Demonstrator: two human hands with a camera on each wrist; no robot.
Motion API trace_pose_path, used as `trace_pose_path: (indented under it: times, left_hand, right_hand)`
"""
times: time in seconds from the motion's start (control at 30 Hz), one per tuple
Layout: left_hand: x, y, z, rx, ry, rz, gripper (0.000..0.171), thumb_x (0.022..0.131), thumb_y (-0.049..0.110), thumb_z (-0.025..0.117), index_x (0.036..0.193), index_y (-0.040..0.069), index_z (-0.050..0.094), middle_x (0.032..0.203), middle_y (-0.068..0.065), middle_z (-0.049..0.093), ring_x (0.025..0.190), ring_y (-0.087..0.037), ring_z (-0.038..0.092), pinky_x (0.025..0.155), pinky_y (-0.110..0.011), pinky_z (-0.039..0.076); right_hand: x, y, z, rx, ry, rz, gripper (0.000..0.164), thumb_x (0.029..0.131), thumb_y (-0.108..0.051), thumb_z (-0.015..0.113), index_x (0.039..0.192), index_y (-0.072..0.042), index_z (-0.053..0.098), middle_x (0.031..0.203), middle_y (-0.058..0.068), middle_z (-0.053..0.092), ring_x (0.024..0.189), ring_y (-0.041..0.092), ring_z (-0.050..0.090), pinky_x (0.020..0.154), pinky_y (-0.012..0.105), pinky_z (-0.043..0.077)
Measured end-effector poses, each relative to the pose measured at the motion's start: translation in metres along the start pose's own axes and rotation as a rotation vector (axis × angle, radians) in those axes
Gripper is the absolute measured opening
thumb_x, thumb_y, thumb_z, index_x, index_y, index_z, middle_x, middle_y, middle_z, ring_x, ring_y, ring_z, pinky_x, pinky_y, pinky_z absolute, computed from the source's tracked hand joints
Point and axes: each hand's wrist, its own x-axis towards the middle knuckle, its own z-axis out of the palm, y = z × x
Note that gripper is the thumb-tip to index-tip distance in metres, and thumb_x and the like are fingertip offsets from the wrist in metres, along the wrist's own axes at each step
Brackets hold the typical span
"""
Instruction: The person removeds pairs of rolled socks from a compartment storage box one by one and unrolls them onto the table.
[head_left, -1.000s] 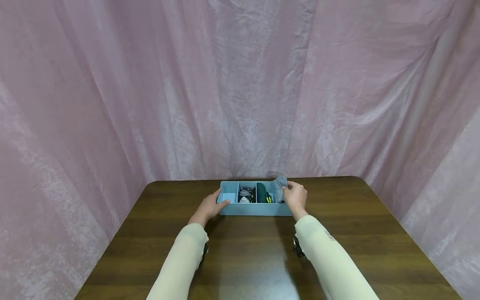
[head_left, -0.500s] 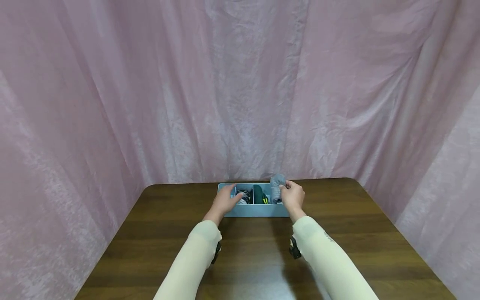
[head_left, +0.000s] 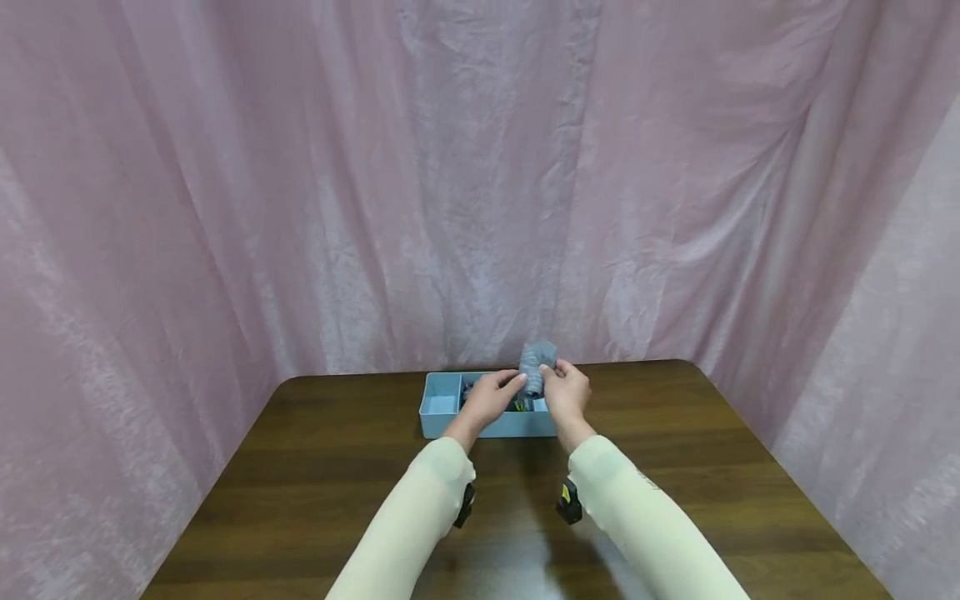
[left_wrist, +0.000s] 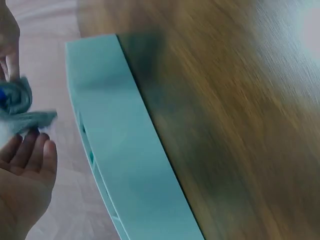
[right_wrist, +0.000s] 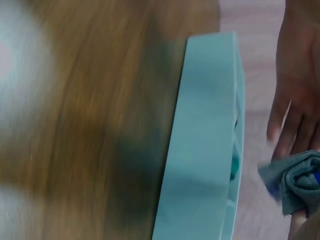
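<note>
A rolled-up grey-blue sock [head_left: 536,367] is raised above the right part of a light-blue divided box [head_left: 491,425]. My right hand [head_left: 566,396] pinches it from the right between thumb and fingers. From the left my left hand [head_left: 487,400] reaches over the box. In the left wrist view the fingers of my left hand [left_wrist: 27,180] are extended, their tips right below a flap of the sock [left_wrist: 17,107]; contact is hard to tell. The right wrist view shows the sock's spiral end [right_wrist: 300,182] with a blue patch inside.
The box's left compartment [head_left: 441,396] shows bare. Dark patterned and green-yellow items are partly hidden behind my left hand. The brown wooden table [head_left: 337,483] extends around the box, with a pink curtain [head_left: 480,208] behind its far edge.
The left hand has left the box's left end and moved right to the sock. My right hand has lifted the sock up and leftward out of the right compartment.
</note>
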Motion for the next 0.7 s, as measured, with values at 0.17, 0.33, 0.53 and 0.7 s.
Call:
trace_pose_path:
  times: [0.17,0.33,0.53,0.7]
  left_hand:
    - [0.003,0.003,0.001,-0.156,-0.001,0.011,0.049,0.101,0.047,0.053,0.136,0.014,0.061,0.133,-0.005,0.062,0.123,-0.024,0.055,0.101,-0.047,0.045]
    - [0.005,0.002,-0.003,-0.161,0.018,0.011,0.042,0.098,0.036,0.063,0.132,0.011,0.065,0.125,-0.005,0.066,0.116,-0.023,0.059,0.096,-0.045,0.048]
    - [0.006,-0.003,-0.006,-0.065,0.126,-0.039,0.041,0.088,0.017,0.07,0.126,0.002,0.066,0.107,-0.008,0.071,0.088,-0.019,0.064,0.074,-0.036,0.053]
    - [0.006,-0.009,-0.007,0.053,0.181,-0.03,0.045,0.082,0.012,0.068,0.126,0.004,0.065,0.101,-0.005,0.07,0.077,-0.017,0.06,0.065,-0.031,0.051]
  right_hand:
    - [-0.003,-0.004,0.012,0.27,-0.051,0.071,0.042,0.095,-0.009,0.065,0.131,0.011,0.057,0.123,0.027,0.063,0.11,0.029,0.062,0.093,0.041,0.051]
    - [-0.002,-0.001,0.013,0.453,-0.179,0.162,0.035,0.097,-0.004,0.061,0.127,0.014,0.056,0.113,0.02,0.064,0.094,0.018,0.065,0.082,0.031,0.054]
    - [-0.005,0.005,0.008,0.367,-0.324,0.204,0.035,0.098,-0.006,0.06,0.128,0.012,0.056,0.103,0.014,0.068,0.091,0.017,0.066,0.092,0.039,0.053]
    - [-0.003,0.007,0.002,0.215,-0.386,0.23,0.043,0.096,-0.011,0.065,0.133,0.007,0.055,0.106,0.016,0.069,0.097,0.028,0.069,0.085,0.037,0.056]
